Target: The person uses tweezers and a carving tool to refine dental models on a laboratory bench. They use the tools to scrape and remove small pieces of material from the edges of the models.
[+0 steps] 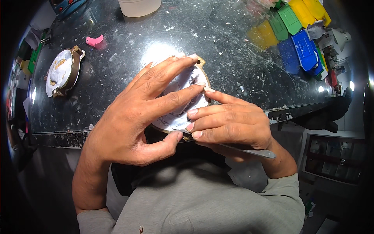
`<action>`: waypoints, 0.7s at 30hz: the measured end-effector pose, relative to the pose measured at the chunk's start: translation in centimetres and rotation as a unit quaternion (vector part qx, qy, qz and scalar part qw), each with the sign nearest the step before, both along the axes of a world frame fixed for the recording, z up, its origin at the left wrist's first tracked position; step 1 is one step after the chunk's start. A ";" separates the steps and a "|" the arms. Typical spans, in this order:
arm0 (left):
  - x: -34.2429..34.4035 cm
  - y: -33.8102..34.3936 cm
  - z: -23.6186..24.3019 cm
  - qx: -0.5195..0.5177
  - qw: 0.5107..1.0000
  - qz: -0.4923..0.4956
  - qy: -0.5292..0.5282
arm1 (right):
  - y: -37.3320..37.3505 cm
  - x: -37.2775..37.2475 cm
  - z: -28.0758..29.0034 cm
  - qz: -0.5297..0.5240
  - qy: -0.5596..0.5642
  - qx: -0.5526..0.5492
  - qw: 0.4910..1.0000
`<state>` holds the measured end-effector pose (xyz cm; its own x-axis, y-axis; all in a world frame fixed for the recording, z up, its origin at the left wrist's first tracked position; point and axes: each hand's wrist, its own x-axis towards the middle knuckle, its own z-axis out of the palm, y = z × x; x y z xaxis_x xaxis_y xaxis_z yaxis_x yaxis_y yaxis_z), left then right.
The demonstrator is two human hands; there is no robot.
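Observation:
A round metal flask half (205,74), brass-coloured at its rim, sits near the table's front edge with white plaster (171,121) in it. My left hand (144,101) spans it with spread fingers. Its longer fingertips reach the far rim and the plaster, while the thumb presses at the near rim. At the right side, my right hand (233,124) has its fingers bent over the rim. A slim grey metal tool (253,151) with a rounded end is held under those fingers; its working end is hidden. White residue marks the right fingertips. Much of the plaster surface is covered by my hands.
Another plaster-filled flask half (64,72) lies at the left. Beyond it is a small pink piece (95,41). A whitish tub (140,7) stands at the far edge of view. Blue, green and yellow bins (304,50) sit at the right of the speckled dark table (218,35).

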<state>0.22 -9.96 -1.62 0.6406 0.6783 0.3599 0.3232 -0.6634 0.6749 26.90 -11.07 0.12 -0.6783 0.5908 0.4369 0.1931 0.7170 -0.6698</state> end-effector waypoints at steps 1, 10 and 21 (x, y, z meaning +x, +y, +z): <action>0.0 0.1 -0.1 0.002 1.000 -0.003 -0.001 | 0.0 0.0 0.1 -0.002 -0.002 -0.010 1.000; 0.0 0.1 -0.1 -0.001 1.000 -0.004 -0.002 | 0.0 -0.2 0.1 -0.002 0.006 -0.049 0.999; 0.0 0.0 -0.1 0.008 1.000 -0.005 -0.003 | -0.1 -0.1 -0.3 -0.004 -0.017 0.053 0.998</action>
<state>0.21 -9.96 -1.69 0.6453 0.6660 0.3743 0.3127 -0.6773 0.6660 26.81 -11.16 -0.16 -0.6896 0.5483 0.4731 0.2208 0.7814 -0.5837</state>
